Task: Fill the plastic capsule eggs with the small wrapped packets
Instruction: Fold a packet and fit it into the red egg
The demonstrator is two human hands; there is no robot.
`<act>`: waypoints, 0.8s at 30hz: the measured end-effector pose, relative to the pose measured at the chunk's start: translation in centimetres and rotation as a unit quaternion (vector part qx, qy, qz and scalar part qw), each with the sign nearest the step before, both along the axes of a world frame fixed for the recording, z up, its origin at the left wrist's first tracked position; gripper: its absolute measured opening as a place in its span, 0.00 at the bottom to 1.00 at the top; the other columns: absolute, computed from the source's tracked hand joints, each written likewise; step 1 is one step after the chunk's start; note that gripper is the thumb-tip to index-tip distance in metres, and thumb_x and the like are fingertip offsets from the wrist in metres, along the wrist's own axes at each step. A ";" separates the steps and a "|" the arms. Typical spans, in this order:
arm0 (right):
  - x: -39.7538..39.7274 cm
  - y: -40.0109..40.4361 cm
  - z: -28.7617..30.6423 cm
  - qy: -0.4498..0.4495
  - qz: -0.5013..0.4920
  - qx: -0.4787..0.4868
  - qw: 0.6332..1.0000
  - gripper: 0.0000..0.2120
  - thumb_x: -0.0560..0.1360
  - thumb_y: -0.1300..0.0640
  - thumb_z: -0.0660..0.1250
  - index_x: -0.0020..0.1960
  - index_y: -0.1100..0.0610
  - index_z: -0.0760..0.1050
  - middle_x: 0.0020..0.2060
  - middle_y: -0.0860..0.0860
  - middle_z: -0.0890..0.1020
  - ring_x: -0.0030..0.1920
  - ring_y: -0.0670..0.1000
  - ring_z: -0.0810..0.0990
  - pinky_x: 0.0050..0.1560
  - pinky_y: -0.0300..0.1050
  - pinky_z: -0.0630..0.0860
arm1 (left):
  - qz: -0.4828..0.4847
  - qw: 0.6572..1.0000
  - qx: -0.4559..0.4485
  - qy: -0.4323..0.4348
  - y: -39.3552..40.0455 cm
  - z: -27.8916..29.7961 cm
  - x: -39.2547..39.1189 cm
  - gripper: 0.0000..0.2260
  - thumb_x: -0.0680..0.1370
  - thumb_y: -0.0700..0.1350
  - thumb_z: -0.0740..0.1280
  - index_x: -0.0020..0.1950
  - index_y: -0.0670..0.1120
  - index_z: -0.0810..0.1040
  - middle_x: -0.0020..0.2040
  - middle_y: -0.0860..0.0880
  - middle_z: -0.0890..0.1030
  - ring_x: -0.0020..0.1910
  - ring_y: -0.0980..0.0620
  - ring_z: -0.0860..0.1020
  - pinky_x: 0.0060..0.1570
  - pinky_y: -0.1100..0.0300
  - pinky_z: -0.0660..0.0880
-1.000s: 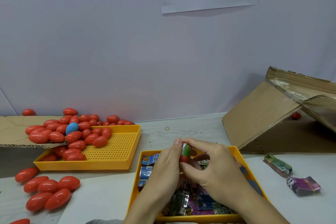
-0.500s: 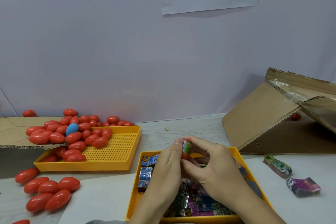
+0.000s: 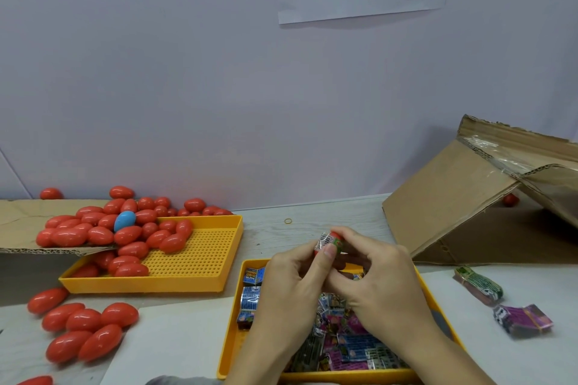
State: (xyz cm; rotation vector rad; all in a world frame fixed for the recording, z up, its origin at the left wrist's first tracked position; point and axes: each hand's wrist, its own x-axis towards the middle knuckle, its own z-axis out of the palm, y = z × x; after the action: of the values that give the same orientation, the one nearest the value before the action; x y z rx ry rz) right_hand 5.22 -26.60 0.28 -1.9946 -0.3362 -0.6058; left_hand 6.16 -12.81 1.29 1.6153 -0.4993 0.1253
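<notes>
Both my hands meet above the far end of a yellow tray (image 3: 230,334) full of small wrapped packets (image 3: 347,344). Between the fingertips of my left hand (image 3: 291,287) and my right hand (image 3: 375,281) is a red capsule egg half (image 3: 337,236) with a shiny wrapped packet (image 3: 325,241) sticking out of it. My left thumb presses against the packet and egg from the front. A second red piece shows below the fingers, mostly hidden.
A second yellow perforated tray (image 3: 200,262) at the left holds a heap of red eggs (image 3: 131,234) and one blue egg (image 3: 124,220). Loose red eggs (image 3: 84,328) lie front left. A tipped cardboard box (image 3: 469,206) stands right, with two banded packet bundles (image 3: 478,284) before it.
The packet has been pushed further into the red egg half, and both hands have lifted slightly and shifted a little toward the far edge of the tray.
</notes>
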 end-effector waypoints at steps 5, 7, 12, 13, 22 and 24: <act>0.1 -0.2 0.1 0.014 0.014 0.009 1.000 0.15 0.72 0.53 0.76 0.59 0.45 0.81 0.46 0.40 0.85 0.49 0.42 0.84 0.50 0.42 0.83 | -0.006 1.000 -0.014 0.017 0.0 0.0 0.0 0.10 0.80 0.46 0.63 0.52 0.53 0.85 0.48 0.49 0.87 0.51 0.50 0.85 0.51 0.55 0.82; 0.0 -0.1 0.4 0.003 0.019 0.000 1.000 0.14 0.72 0.52 0.76 0.53 0.37 0.79 0.47 0.36 0.84 0.49 0.40 0.84 0.50 0.38 0.81 | -0.007 0.999 -0.022 0.040 0.1 0.0 0.1 0.11 0.78 0.51 0.64 0.52 0.50 0.85 0.47 0.49 0.87 0.50 0.50 0.85 0.48 0.55 0.83; -0.4 0.4 1.1 -0.026 0.015 -0.058 0.998 0.16 0.70 0.42 0.67 0.57 0.39 0.71 0.51 0.33 0.80 0.50 0.40 0.81 0.47 0.36 0.78 | -0.009 0.993 -0.002 0.115 0.1 -0.1 0.2 0.17 0.73 0.62 0.64 0.43 0.50 0.84 0.40 0.45 0.84 0.41 0.49 0.83 0.44 0.49 0.82; -0.4 0.4 1.1 -0.025 0.023 -0.058 0.998 0.16 0.69 0.42 0.66 0.57 0.39 0.71 0.50 0.35 0.81 0.49 0.41 0.81 0.47 0.38 0.78 | -0.020 0.991 0.000 0.131 0.2 -0.1 0.2 0.18 0.73 0.63 0.64 0.42 0.51 0.84 0.38 0.47 0.83 0.39 0.51 0.83 0.42 0.52 0.82; -0.3 0.2 0.9 0.003 0.081 -0.028 0.996 0.17 0.71 0.48 0.69 0.60 0.42 0.78 0.45 0.42 0.83 0.46 0.46 0.81 0.47 0.43 0.80 | -0.077 0.946 -0.164 0.271 0.3 0.0 0.0 0.17 0.75 0.57 0.68 0.49 0.42 0.81 0.39 0.44 0.79 0.38 0.48 0.78 0.41 0.52 0.76; -0.4 0.3 1.0 -0.009 0.071 -0.039 0.997 0.16 0.71 0.48 0.69 0.59 0.43 0.78 0.46 0.42 0.83 0.48 0.46 0.82 0.49 0.43 0.79 | -0.086 0.949 -0.159 0.257 0.3 0.3 0.0 0.19 0.77 0.57 0.67 0.52 0.41 0.81 0.39 0.42 0.78 0.38 0.48 0.78 0.39 0.53 0.77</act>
State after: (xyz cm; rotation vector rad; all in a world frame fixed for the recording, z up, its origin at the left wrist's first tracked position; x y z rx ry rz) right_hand 4.82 -26.35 1.28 -2.0200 -0.5151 -0.5280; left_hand 6.16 -12.53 1.55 1.2173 -0.1966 -0.3269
